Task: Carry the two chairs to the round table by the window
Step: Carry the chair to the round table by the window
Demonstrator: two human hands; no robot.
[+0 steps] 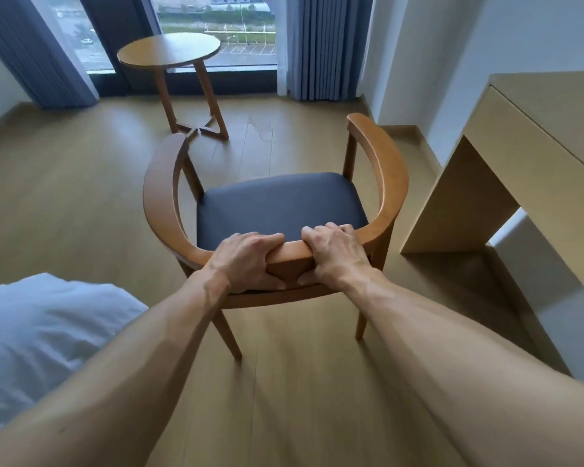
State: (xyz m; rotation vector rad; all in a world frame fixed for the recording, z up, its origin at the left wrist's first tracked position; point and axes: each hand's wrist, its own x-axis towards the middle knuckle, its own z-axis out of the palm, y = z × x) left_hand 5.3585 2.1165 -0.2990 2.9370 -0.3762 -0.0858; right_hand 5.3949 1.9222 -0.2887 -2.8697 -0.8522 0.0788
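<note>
A wooden chair [277, 203] with a curved backrest and a dark padded seat stands in front of me, its seat facing the window. My left hand [246, 261] grips the middle of the backrest from above, thumb underneath. Beside it, my right hand [331, 254] grips the same rail. The round wooden table [169, 48] stands beyond the chair, close to the window. Only one chair is in view.
A light wooden desk [520, 156] lines the right wall next to the chair. White bedding [41, 332] fills the lower left. Blue curtains [321, 45] hang at both sides of the window. Wooden floor [81, 197] lies between chair and table.
</note>
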